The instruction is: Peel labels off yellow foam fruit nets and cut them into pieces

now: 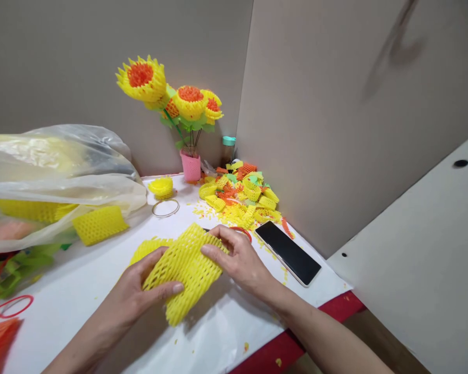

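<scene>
A yellow foam fruit net (187,275) is held above the white table cover between both hands. My left hand (140,291) grips its left edge, thumb across the front and fingers behind. At its upper right corner, my right hand (237,257) pinches the mesh between thumb and fingers. Behind the left hand lies another piece of yellow foam net (150,249), partly hidden. A red cord loop (245,232) shows just beyond the right hand. Something dark by the right fingertips is mostly hidden, and I cannot make out what it is.
Foam flowers (189,98) stand in a pink vase (190,165) at the back. Foam scraps (245,192) heap against the wall, near a phone (288,252). A bangle (166,208) lies by a cut yellow foam piece (161,187). A plastic bag (62,179) fills the left.
</scene>
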Demonstrator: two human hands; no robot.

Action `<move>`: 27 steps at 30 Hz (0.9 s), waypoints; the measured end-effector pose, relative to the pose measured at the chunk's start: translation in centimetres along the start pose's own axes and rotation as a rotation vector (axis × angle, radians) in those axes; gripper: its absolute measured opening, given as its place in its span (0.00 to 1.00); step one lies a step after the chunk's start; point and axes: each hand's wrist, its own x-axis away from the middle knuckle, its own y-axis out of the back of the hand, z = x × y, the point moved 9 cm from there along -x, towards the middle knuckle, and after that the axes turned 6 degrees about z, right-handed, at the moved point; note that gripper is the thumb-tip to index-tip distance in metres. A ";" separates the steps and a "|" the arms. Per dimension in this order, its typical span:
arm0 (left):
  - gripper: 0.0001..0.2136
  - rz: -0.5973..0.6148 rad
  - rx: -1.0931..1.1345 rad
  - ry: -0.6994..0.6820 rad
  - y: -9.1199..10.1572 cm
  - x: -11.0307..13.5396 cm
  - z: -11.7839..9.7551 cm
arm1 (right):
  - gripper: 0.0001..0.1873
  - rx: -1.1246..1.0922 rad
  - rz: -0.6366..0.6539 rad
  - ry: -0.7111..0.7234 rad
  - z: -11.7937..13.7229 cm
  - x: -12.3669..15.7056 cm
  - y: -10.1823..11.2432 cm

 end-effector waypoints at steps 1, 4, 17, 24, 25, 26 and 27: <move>0.25 -0.013 0.013 0.000 0.2 -0.1 0.0 | 0.09 0.003 -0.022 0.007 -0.1 0.0 0.1; 0.23 -0.058 0.107 -0.002 0.6 -0.1 0.1 | 0.10 -0.001 -0.054 0.024 -0.4 -0.1 0.1; 0.28 -0.115 0.247 0.039 -0.9 -0.9 0.9 | 0.12 0.113 -0.056 0.013 -1.0 -0.9 -0.2; 0.11 -0.235 0.285 -0.036 1.9 -1.7 -3.0 | 0.05 0.563 0.045 -0.055 -0.9 -0.8 3.6; 0.10 -0.240 0.289 -0.045 2.2 -1.9 -3.6 | 0.03 0.637 0.065 -0.080 -1.6 -0.6 3.7; 0.09 -0.245 0.292 -0.055 2.4 -2.2 -4.2 | 0.03 0.704 0.075 -0.110 -2.3 -0.5 3.8; 0.08 -0.248 0.293 -0.063 2.6 -2.6 -4.8 | 0.04 0.762 0.082 -0.136 -3.0 -0.4 3.7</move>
